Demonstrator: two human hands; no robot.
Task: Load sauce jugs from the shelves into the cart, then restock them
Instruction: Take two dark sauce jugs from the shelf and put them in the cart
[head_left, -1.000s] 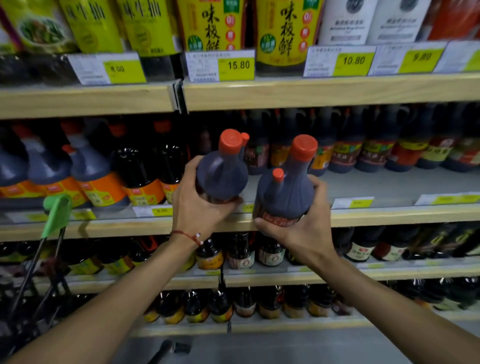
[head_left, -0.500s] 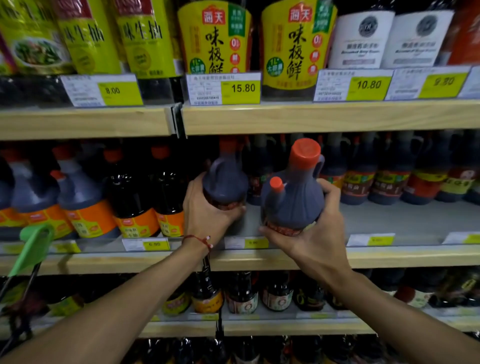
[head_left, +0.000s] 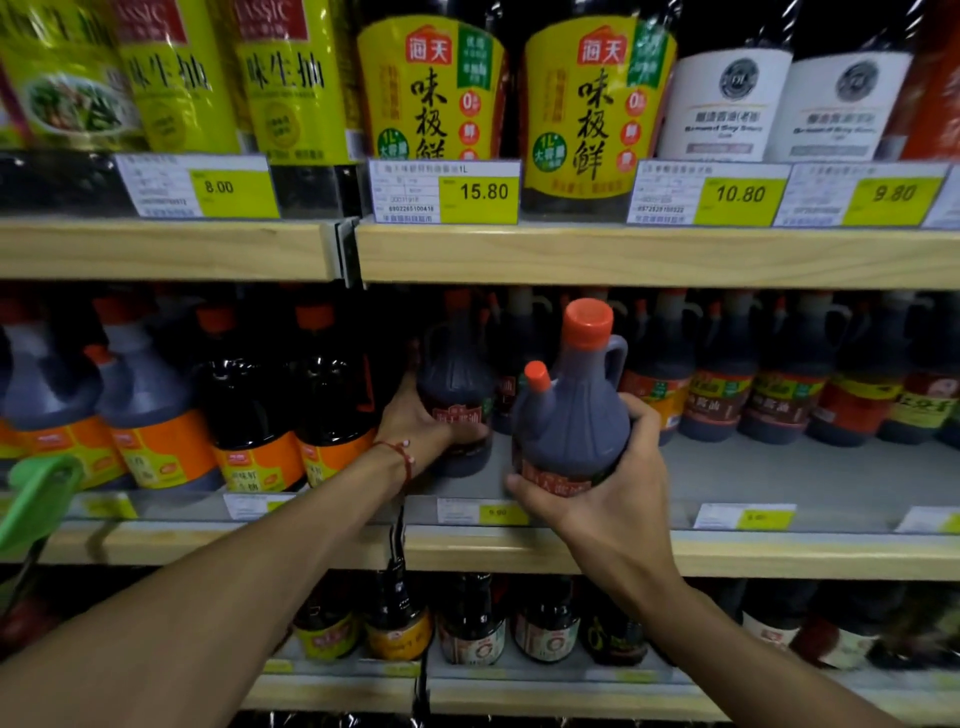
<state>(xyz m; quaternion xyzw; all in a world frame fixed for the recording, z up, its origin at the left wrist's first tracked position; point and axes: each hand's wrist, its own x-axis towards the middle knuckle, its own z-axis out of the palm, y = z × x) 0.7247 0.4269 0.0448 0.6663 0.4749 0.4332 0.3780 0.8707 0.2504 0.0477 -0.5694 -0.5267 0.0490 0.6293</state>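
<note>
My right hand (head_left: 608, 493) grips a dark sauce jug (head_left: 571, 415) with an orange cap, a small orange spout cap and a side handle, held upright just in front of the middle shelf (head_left: 779, 483). My left hand (head_left: 421, 426) reaches deeper into the same shelf and is wrapped round the lower body of a second dark jug (head_left: 454, 379), which stands upright on or just above the shelf board; its cap is lost in shadow. A red string bracelet circles my left wrist.
More dark jugs (head_left: 727, 384) line the back right of the middle shelf. Orange-labelled bottles (head_left: 249, 410) crowd its left part. The green cart handle (head_left: 36, 499) shows at the left edge. Yellow-labelled bottles (head_left: 431, 98) stand above; small jars (head_left: 472, 623) sit below.
Both hands have carried their jugs forward and down toward the middle shelf. The left jug has gone in under the upper shelf; the right jug has followed to the shelf's front.
</note>
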